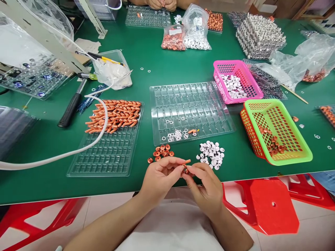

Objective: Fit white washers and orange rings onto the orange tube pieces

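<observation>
My left hand and my right hand meet at the near table edge, fingertips pinched together on a small orange part. Just beyond them lie a small heap of orange rings and a heap of white discs on the green mat. Behind those sits a clear compartment tray holding a few white rings and one orange piece near its front. A second clear tray to the left carries a pile of finished orange pieces.
A green basket with orange rings and a pink basket with white discs stand at the right. A hammer and a white cable lie at the left. Another person's hands work at the far edge. Red stools sit below.
</observation>
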`<action>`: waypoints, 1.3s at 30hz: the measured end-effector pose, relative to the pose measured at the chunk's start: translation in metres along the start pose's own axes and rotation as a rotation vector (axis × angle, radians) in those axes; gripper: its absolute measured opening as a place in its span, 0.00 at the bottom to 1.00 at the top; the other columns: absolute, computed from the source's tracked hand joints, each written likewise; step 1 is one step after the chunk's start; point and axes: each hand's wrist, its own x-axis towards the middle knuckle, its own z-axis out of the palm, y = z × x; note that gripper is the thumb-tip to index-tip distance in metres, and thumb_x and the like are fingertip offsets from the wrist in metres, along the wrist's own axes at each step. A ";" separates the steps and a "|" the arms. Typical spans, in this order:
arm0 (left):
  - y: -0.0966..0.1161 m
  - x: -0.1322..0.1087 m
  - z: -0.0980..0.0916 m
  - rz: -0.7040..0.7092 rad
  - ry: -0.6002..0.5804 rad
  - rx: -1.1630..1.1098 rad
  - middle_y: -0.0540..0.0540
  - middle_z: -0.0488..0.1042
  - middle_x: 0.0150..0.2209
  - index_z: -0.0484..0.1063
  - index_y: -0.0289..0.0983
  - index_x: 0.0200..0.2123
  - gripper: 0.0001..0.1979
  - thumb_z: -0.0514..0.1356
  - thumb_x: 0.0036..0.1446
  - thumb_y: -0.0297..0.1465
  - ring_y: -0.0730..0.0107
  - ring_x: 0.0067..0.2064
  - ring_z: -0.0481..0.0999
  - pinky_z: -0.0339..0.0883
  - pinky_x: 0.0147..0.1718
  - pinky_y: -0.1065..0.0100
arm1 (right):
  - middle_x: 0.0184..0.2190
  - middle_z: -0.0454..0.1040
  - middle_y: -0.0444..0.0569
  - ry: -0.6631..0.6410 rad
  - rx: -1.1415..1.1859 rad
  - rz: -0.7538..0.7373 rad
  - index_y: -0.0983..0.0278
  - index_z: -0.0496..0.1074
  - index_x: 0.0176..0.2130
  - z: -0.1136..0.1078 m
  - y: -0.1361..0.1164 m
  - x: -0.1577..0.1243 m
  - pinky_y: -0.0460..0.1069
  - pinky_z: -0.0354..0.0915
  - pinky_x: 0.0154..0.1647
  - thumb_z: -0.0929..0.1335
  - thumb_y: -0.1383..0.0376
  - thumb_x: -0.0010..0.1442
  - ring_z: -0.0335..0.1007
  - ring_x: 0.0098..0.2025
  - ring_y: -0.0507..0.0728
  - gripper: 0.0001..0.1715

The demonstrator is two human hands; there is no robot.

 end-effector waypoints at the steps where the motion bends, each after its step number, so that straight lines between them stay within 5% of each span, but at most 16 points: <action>1: 0.000 0.000 0.000 0.001 0.008 0.012 0.45 0.81 0.30 0.79 0.34 0.33 0.05 0.64 0.52 0.28 0.67 0.32 0.81 0.79 0.33 0.70 | 0.35 0.74 0.50 -0.001 -0.013 -0.014 0.59 0.70 0.49 0.000 0.000 0.000 0.48 0.72 0.31 0.69 0.76 0.58 0.73 0.35 0.54 0.21; 16: -0.006 -0.002 0.002 0.073 0.063 0.191 0.44 0.82 0.33 0.79 0.35 0.33 0.05 0.62 0.52 0.26 0.69 0.31 0.81 0.76 0.31 0.73 | 0.35 0.75 0.49 0.014 -0.026 0.009 0.59 0.71 0.47 0.001 -0.001 0.001 0.47 0.71 0.29 0.69 0.74 0.58 0.73 0.34 0.54 0.18; 26: -0.005 0.001 0.002 -0.009 0.019 0.022 0.47 0.82 0.31 0.80 0.35 0.32 0.04 0.65 0.51 0.27 0.71 0.31 0.80 0.75 0.30 0.76 | 0.33 0.73 0.49 0.039 0.101 0.213 0.61 0.72 0.42 -0.003 -0.002 0.005 0.48 0.68 0.26 0.68 0.72 0.59 0.69 0.32 0.54 0.10; 39: -0.007 0.001 0.002 0.022 0.041 0.105 0.46 0.81 0.31 0.78 0.35 0.31 0.04 0.63 0.49 0.25 0.70 0.32 0.80 0.75 0.32 0.73 | 0.34 0.73 0.49 0.011 0.094 0.174 0.62 0.72 0.42 -0.002 -0.001 0.004 0.47 0.68 0.26 0.69 0.74 0.58 0.70 0.32 0.53 0.12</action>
